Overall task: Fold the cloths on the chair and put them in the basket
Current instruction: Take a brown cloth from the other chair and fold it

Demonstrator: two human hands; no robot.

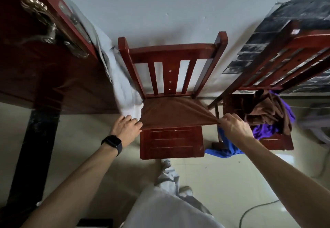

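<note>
A brown cloth (171,111) lies stretched over the back half of the seat of the middle wooden chair (171,142). My left hand (126,129) pinches the cloth's near left corner, and my right hand (234,126) pinches its near right corner, pulling it taut. On the right-hand chair (278,142) sits a heap of a brown cloth (266,109) and a purple cloth (262,129). A blue cloth (225,149) hangs under my right wrist towards the floor. No basket is in view.
A dark red door (44,67) with a metal handle stands at the left, with a pale grey fabric (121,88) hanging beside it. The wall is close behind the chairs. A cable (255,210) runs over the tiled floor at the lower right. My legs stand before the chair.
</note>
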